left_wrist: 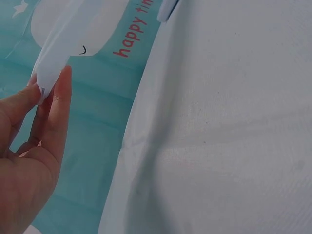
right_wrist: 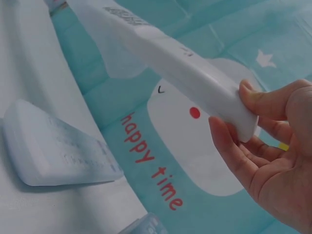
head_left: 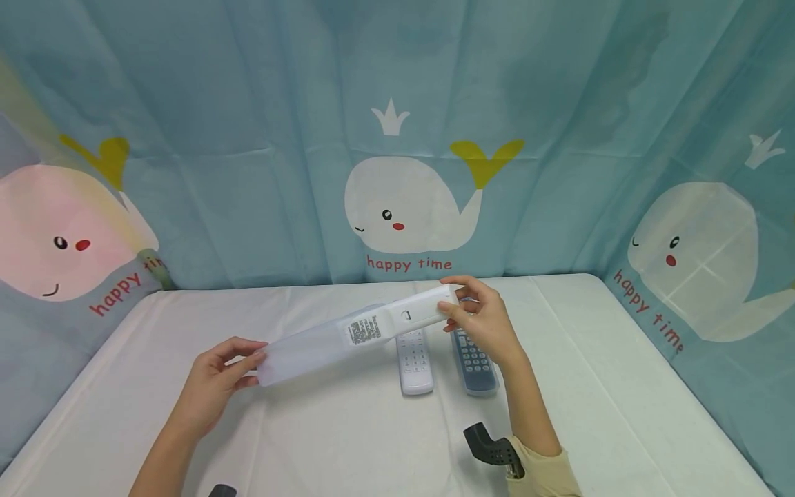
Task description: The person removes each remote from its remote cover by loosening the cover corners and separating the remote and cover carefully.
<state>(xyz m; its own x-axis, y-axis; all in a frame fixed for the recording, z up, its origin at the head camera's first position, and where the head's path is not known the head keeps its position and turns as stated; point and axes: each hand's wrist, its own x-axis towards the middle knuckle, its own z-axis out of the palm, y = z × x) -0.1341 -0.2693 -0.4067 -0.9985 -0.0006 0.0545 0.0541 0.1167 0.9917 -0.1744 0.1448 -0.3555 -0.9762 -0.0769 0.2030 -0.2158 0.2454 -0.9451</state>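
Note:
A white remote control (head_left: 422,308), back side showing with a printed label, is held above the table. Its label end overlaps a translucent plastic sleeve (head_left: 304,355) that stretches off to the left. My right hand (head_left: 487,321) grips the remote's bare end between thumb and fingers, as the right wrist view also shows. The sleeve's far end is pinched by my left hand (head_left: 214,379), thumb against fingertips. Below the held remote lie a second white remote (head_left: 415,366) and, nearer my right hand, a dark grey remote (head_left: 478,369) in a clear cover, both buttons up.
A white cloth (head_left: 348,442) covers the table. Behind and along the sides hangs a blue-green curtain (head_left: 279,207) printed with whales. A black wrist mount (head_left: 491,445) sits by the right sleeve, and a dark object (head_left: 222,491) shows at the lower edge.

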